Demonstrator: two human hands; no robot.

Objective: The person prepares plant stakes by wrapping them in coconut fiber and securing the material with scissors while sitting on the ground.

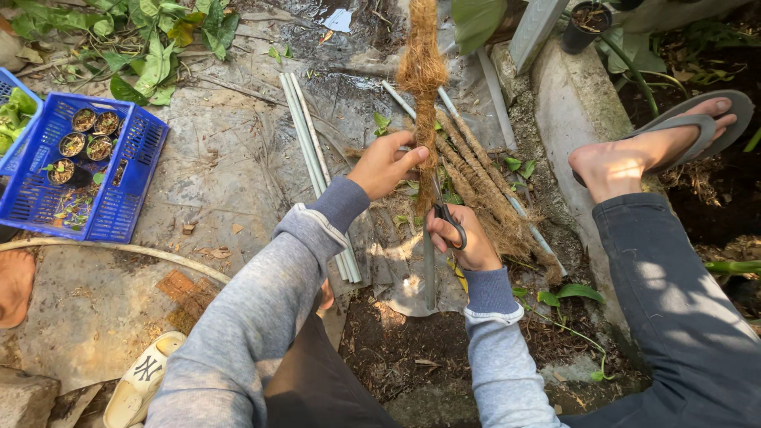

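My left hand (384, 165) grips an upright pole wrapped in brown coir fibre (422, 75), pinching the fibre about halfway down. My right hand (462, 238) holds dark-handled scissors (445, 215) right below, with the blades pointing up at the fibre beside my left thumb. The bare grey lower end of the pole (429, 269) shows beneath my right hand and reaches the ground. Several finished coir-wrapped poles (483, 178) lie on the ground just behind.
A bundle of bare grey poles (313, 154) lies to the left. A blue crate (127, 174) with small black pots stands at far left. My right foot in a grey sandal (674, 139) rests on a concrete kerb (567, 119). A white slipper (143, 380) lies at bottom left.
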